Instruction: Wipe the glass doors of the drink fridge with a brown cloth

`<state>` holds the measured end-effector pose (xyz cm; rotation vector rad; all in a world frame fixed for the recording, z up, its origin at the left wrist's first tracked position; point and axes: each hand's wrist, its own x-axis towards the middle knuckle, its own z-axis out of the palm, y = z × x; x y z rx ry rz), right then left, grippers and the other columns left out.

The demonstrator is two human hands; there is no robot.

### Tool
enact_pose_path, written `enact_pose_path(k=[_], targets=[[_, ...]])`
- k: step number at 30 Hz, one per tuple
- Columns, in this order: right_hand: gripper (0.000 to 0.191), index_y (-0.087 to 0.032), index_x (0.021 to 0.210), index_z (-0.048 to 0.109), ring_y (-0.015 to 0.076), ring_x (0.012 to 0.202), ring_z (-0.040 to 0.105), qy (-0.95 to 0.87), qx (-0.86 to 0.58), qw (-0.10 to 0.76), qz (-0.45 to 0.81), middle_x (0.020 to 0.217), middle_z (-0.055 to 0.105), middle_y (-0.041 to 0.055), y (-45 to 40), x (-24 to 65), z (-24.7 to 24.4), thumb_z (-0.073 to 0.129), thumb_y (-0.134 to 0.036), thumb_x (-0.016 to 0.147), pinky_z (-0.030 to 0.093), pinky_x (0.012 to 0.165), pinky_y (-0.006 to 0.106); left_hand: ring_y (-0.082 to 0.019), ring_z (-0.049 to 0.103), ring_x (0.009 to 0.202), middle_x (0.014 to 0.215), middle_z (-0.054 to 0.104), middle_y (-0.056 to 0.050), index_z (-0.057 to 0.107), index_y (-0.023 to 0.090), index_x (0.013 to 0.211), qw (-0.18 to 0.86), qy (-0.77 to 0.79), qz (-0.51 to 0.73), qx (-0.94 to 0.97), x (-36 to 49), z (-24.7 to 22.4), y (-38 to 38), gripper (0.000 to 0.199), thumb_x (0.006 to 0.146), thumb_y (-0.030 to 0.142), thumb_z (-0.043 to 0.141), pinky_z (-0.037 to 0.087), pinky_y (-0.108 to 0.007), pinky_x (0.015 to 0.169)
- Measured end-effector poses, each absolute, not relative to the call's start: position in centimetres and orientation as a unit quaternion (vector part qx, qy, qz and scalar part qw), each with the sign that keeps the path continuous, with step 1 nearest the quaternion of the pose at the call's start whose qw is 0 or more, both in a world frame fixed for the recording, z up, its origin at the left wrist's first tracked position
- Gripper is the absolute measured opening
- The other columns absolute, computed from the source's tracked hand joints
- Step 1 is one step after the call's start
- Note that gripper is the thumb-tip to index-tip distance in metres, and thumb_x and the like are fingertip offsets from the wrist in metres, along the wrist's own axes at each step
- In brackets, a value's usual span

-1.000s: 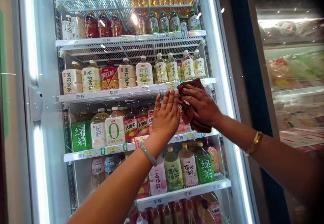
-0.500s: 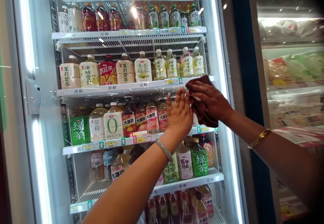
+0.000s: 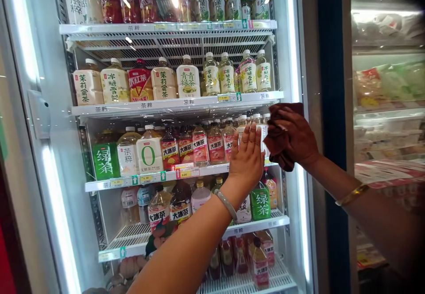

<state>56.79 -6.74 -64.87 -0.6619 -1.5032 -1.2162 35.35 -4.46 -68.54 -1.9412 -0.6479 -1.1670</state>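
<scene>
My left hand [image 3: 246, 159] lies flat on the glass door [image 3: 186, 120] of a drinks cooler, fingers stretched upward, with nothing in it. Just to its right, my right hand [image 3: 300, 137] grips a crumpled dark brown cloth [image 3: 278, 140] and presses it on the glass near the door's right edge. The cloth bunches out below and above the fingers. Behind the glass, peach-coloured tea bottles [image 3: 215, 142] stand left of my left hand, and my hands hide part of that row.
White wire shelves [image 3: 172, 101] hold rows of bottled drinks [image 3: 164, 79]. Bright light strips [image 3: 300, 214] run down both sides of the cooler. A dark blue post [image 3: 334, 108] separates it from a cabinet with bagged goods [image 3: 395, 81]. A door lock [image 3: 42, 104] sits at the left.
Both hands have moved right across the glass, the cloth now closer to the right light strip and slightly lower against the shelves. The view has shifted, so the shelves appear higher.
</scene>
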Motion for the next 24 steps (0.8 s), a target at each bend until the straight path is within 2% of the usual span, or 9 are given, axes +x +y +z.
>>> enact_pose_path(k=[2,4,9,11,14,16,18,20,24], targets=[[0.045,-0.022,0.144,0.061,0.0398,0.151,0.049,-0.541,-0.301,0.590,-0.517,0.153,0.058,0.0216,-6.4,56.7,-66.7,0.061,-0.030,0.100,0.043,0.126,0.064,-0.026,-0.004,0.168,0.181,0.008,-0.013,0.010,0.007,0.172,0.380,-0.250,-0.463,-0.761,35.4,-68.8,-4.4,0.077,0.107,0.030,0.043,0.007,-0.054,0.141],[0.051,-0.021,0.150,0.055,0.0422,0.154,0.045,-0.505,-0.312,0.610,-0.524,0.154,0.056,0.0239,-6.1,55.3,-68.9,0.063,-0.028,0.099,0.041,0.125,0.069,-0.027,-0.003,0.168,0.180,0.008,-0.013,0.011,0.006,0.172,0.376,-0.254,-0.464,-0.761,35.4,-69.2,-4.4,0.076,0.106,0.029,0.044,0.006,-0.053,0.141],[0.038,-0.028,0.136,0.063,0.0328,0.152,0.050,-0.662,-0.255,0.486,-0.511,0.148,0.065,0.0109,-6.8,53.9,-69.9,0.060,-0.026,0.098,0.050,0.123,0.060,-0.029,0.002,0.168,0.178,0.014,-0.015,0.017,0.002,0.170,0.395,-0.242,-0.464,-0.755,35.1,-70.4,-4.4,0.070,0.107,0.022,0.040,0.011,-0.055,0.140],[0.036,-0.030,0.132,0.066,0.0325,0.150,0.052,-0.687,-0.249,0.467,-0.498,0.148,0.065,0.0092,-7.3,55.3,-69.5,0.063,-0.028,0.097,0.050,0.123,0.058,-0.028,0.004,0.167,0.178,0.015,-0.015,0.018,0.003,0.170,0.404,-0.235,-0.468,-0.750,34.9,-70.8,-4.3,0.069,0.108,0.024,0.040,0.013,-0.053,0.140],[0.042,-0.031,0.139,0.063,0.0369,0.150,0.052,-0.603,-0.298,0.549,-0.496,0.150,0.063,0.0129,-7.4,56.5,-71.1,0.062,-0.028,0.098,0.047,0.124,0.063,-0.026,0.006,0.168,0.178,0.013,-0.013,0.014,0.007,0.171,0.399,-0.235,-0.470,-0.752,34.8,-71.3,-4.2,0.072,0.108,0.027,0.042,0.014,-0.052,0.140],[0.055,-0.029,0.152,0.053,0.0430,0.153,0.046,-0.523,-0.326,0.614,-0.494,0.155,0.056,0.0186,-7.2,55.4,-73.4,0.062,-0.029,0.097,0.040,0.125,0.072,-0.026,0.006,0.168,0.179,0.011,-0.013,0.008,0.008,0.172,0.392,-0.237,-0.467,-0.756,34.9,-71.6,-4.3,0.076,0.108,0.028,0.043,0.016,-0.053,0.140],[0.061,-0.030,0.154,0.051,0.0443,0.155,0.042,-0.488,-0.345,0.637,-0.486,0.157,0.053,0.0184,-7.0,53.3,-75.3,0.067,-0.030,0.095,0.037,0.126,0.073,-0.027,0.007,0.168,0.178,0.010,-0.014,0.005,0.007,0.172,0.391,-0.239,-0.468,-0.756,34.9,-71.8,-4.3,0.078,0.108,0.029,0.044,0.018,-0.054,0.140],[0.054,-0.031,0.147,0.057,0.0406,0.155,0.043,-0.525,-0.348,0.613,-0.476,0.154,0.057,0.0147,-6.9,51.5,-75.7,0.066,-0.026,0.094,0.042,0.126,0.068,-0.028,0.008,0.168,0.178,0.011,-0.015,0.003,0.006,0.172,0.395,-0.235,-0.471,-0.753,34.9,-71.9,-4.3,0.079,0.107,0.028,0.043,0.020,-0.054,0.139],[0.037,-0.027,0.132,0.066,0.0330,0.151,0.051,-0.662,-0.293,0.501,-0.475,0.147,0.065,0.0094,-7.3,53.2,-73.0,0.062,-0.022,0.095,0.048,0.124,0.059,-0.028,0.009,0.168,0.178,0.017,-0.015,0.006,0.003,0.171,0.411,-0.218,-0.479,-0.744,34.6,-72.4,-3.9,0.077,0.106,0.024,0.043,0.024,-0.053,0.138]])
